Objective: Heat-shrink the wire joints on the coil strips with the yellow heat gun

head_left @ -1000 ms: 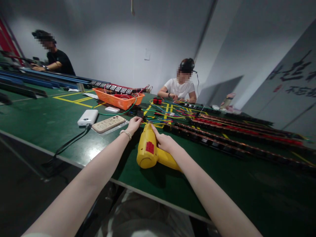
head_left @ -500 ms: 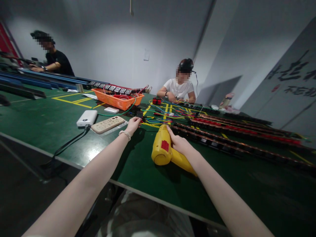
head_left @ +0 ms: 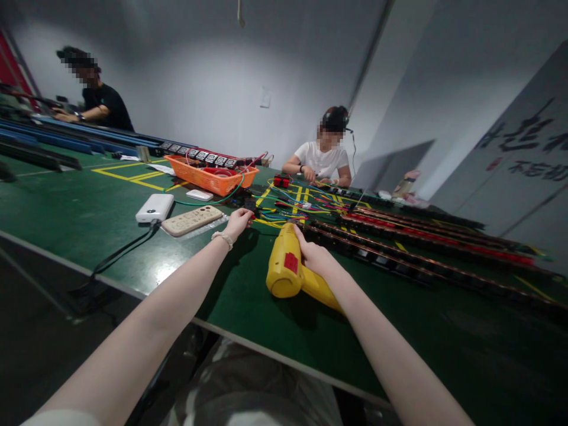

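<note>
My right hand [head_left: 314, 255] is closed around the handle of a yellow heat gun [head_left: 284, 266], whose front end points away from me toward a bundle of colored wires [head_left: 277, 218]. At the near end of those wires, my left hand [head_left: 239, 221] pinches something beside a small black connector [head_left: 249, 205]; the fingers hide most of it, and a bit of red shows at the fingertips. The heat gun's nozzle is out of sight behind its body.
An orange basket [head_left: 208, 184] with red wire stands beyond my left hand. Left of that hand lie a white power bank [head_left: 155, 209] and a beige phone [head_left: 191, 221]. Long black and red strips [head_left: 399, 234] stretch to the right. A co-worker [head_left: 326, 155] sits across; another person [head_left: 104, 109] works far left.
The heat gun and my right hand have shifted slightly left. My left hand keeps its pinch by the connector, and the view has tilted a little.
</note>
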